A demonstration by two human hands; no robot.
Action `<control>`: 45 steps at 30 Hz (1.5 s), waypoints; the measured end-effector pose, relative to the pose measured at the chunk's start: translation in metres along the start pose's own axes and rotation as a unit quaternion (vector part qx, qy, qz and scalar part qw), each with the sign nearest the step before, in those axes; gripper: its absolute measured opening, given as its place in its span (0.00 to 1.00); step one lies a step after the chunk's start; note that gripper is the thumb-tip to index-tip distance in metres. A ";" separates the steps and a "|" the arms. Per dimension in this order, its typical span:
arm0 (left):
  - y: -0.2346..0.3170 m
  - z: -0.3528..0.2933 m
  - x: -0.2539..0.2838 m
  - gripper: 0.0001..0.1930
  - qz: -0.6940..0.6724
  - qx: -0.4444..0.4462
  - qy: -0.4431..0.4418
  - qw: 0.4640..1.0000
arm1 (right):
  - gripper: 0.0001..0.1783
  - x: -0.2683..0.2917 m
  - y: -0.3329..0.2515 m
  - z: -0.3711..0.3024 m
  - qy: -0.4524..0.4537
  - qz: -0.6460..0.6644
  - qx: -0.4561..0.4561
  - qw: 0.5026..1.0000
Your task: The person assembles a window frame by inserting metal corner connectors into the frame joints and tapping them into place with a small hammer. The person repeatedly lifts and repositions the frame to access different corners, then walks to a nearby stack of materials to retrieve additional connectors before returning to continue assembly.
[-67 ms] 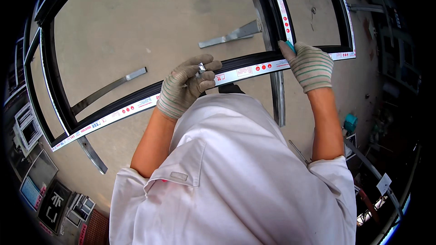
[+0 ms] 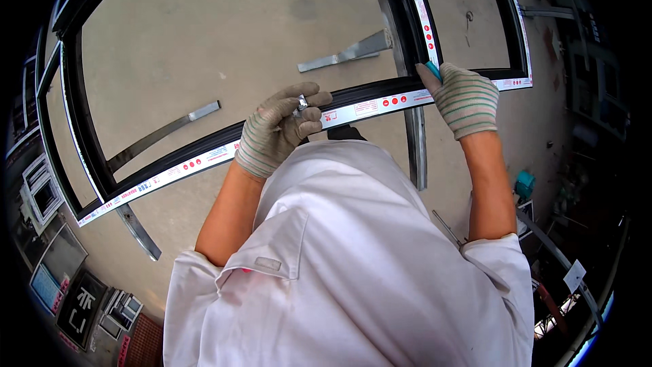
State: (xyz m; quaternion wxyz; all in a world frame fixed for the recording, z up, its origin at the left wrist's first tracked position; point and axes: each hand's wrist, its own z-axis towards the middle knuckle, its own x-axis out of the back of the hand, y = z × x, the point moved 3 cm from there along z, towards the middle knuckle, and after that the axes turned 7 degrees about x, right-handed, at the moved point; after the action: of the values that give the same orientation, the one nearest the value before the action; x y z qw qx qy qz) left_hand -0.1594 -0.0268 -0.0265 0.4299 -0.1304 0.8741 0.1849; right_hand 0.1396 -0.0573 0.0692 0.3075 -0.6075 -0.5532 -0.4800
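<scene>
A large black window frame (image 2: 370, 90) lies in front of me, its edges covered with white film (image 2: 216, 155) printed in red. My left hand (image 2: 268, 137), in a striped knit glove with grey coated fingers, is closed on a small shiny metal piece (image 2: 302, 103) over the near bar. At the joint where a crossbar (image 2: 415, 20) meets that bar, my gloved right hand (image 2: 468, 100) grips a teal object (image 2: 433, 70) between thumb and fingers. Most of the teal object is hidden by the glove, so its kind does not show.
Metal support bars (image 2: 415, 156) run beneath the frame, and another strip (image 2: 163, 134) shows through its opening at left. Framed panels and a dark sign (image 2: 83, 307) stand at lower left. A teal item (image 2: 523, 183) lies on the floor at right, near dark clutter.
</scene>
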 end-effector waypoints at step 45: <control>-0.009 0.024 -0.026 0.13 -0.182 0.001 -0.012 0.983 | 0.14 0.002 -0.056 -0.057 0.168 0.526 0.094 0.828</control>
State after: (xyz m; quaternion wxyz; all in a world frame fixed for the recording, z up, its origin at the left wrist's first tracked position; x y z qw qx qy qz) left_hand -0.1235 -0.0230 -0.0206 0.4670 -0.2850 0.8305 0.1044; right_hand 0.0718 -0.0969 0.0818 0.6568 -0.6852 -0.1320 -0.2858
